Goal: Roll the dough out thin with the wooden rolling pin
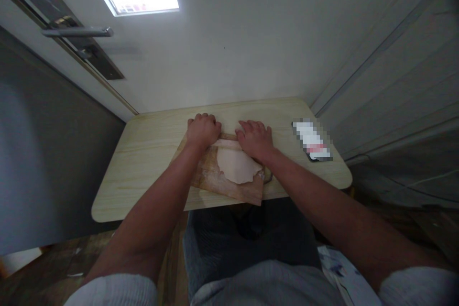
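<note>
A pale, flattened sheet of dough (236, 165) lies on a floured wooden board (225, 189), its edge uneven. Across the dough's far side runs a wooden rolling pin (228, 136), only its middle showing between my hands. My left hand (203, 130) is closed around the pin's left part, knuckles up. At the other end, my right hand (255, 138) rests palm down over the pin, its fingers bent over the far side. Both hands hide the pin's ends.
The light wood table (136, 162) stands against a white door with a metal handle (79, 32) and a bright window. A phone (311, 139) lies on the table's right side. Cables (412, 184) run along the right wall.
</note>
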A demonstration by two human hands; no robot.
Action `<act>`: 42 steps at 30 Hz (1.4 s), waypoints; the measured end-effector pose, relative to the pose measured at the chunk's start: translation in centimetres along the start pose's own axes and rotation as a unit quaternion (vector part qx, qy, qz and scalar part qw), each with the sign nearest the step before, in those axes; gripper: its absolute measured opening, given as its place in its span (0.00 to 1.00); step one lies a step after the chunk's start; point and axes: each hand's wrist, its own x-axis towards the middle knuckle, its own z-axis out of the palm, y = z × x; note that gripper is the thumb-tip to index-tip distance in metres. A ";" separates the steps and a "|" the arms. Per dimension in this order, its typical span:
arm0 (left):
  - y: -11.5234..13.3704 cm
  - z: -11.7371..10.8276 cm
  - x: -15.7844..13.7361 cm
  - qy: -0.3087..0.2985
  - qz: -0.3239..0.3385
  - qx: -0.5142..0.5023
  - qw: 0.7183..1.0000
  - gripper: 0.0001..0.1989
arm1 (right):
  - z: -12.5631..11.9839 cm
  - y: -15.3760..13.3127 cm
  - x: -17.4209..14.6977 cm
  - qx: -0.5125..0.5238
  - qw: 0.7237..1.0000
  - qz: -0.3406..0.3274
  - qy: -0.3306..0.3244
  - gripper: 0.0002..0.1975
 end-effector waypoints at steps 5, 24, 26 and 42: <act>-0.1 0.1 -0.2 -0.001 0.005 -0.003 1.000 0.22 | 0.1 -0.2 -0.7 0.003 1.000 -0.002 0.013 0.25; -0.4 0.0 -1.2 -0.004 0.033 -0.012 0.999 0.21 | -0.1 -1.0 -2.8 -0.002 1.000 -0.008 0.022 0.27; -0.4 0.1 -1.3 -0.004 0.032 -0.016 0.999 0.21 | -0.1 -1.1 -3.0 -0.001 1.000 -0.006 0.021 0.27; -0.6 -0.1 -2.2 0.000 0.060 -0.036 0.998 0.23 | 0.0 -1.9 -5.0 -0.015 0.999 -0.012 0.032 0.31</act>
